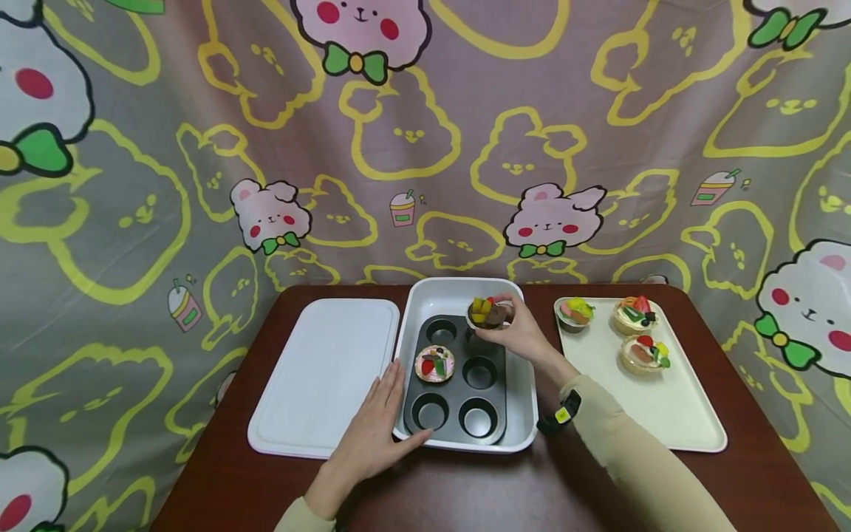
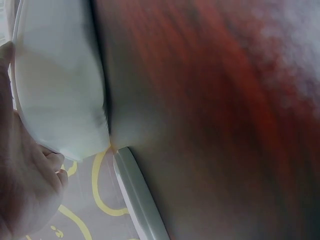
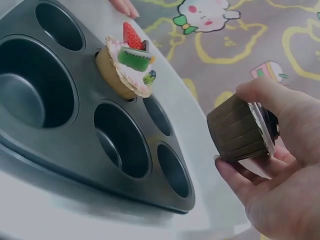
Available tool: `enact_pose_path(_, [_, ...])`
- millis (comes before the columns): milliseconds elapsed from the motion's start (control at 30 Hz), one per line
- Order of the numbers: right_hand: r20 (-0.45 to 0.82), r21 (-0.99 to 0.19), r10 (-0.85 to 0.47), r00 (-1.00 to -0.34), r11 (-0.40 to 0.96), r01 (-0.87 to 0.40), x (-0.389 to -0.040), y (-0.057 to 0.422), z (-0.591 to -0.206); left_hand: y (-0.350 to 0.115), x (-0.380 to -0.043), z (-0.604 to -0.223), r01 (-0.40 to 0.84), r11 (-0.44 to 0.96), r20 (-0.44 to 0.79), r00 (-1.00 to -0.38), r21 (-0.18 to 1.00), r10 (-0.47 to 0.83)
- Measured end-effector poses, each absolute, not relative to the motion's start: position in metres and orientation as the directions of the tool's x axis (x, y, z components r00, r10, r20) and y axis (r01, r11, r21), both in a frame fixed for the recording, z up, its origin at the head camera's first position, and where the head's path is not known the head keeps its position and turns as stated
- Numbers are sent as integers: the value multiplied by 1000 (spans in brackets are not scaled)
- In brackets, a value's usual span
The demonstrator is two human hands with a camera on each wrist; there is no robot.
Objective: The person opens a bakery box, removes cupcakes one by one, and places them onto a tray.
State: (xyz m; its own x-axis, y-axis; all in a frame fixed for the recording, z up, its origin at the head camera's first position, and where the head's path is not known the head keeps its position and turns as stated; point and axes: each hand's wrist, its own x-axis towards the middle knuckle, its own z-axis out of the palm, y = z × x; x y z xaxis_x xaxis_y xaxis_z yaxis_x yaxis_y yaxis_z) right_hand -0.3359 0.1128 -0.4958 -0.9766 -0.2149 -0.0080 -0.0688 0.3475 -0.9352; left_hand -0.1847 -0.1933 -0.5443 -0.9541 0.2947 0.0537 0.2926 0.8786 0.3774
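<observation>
My right hand [image 1: 521, 336] holds a brown cupcake [image 1: 487, 314] with yellow and chocolate toppings above the far right part of a dark muffin tin [image 1: 459, 395]. In the right wrist view, thumb and fingers pinch the cupcake's pleated brown wrapper [image 3: 235, 131], clear of the tin's cups. Another cupcake [image 1: 435, 364], pink-topped with a strawberry and green pieces, sits in the tin's middle left cup. The tin lies inside a white deep tray [image 1: 525, 436]. My left hand [image 1: 372, 425], fingers extended, rests against the tray's near left side, seen also in the left wrist view.
Left of the deep tray lies a flat white lid or board [image 1: 326, 377]. To the right, a cream tray [image 1: 671, 414] bears three more topped cupcakes, one in a dark wrapper [image 1: 574, 318]. A patterned curtain [image 1: 425, 148] hangs behind the brown table [image 1: 459, 488].
</observation>
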Motion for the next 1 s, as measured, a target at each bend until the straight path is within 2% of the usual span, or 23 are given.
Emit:
enact_pose_path(333, [36, -913, -193, -981, 392, -111, -320, 147, -497, -195, -184, -546, 307, 874, 81, -951, 377, 299])
enact_pose_path(767, [21, -900, -122, -992, 430, -72, -302, 200, -503, -194, -184, -547, 305, 876, 86, -952, 373, 294])
enact_pose_path(1000, [25, -890, -76, -997, 452, -57, -295, 235, -519, -193, -184, -547, 307, 873, 93, -951, 380, 294])
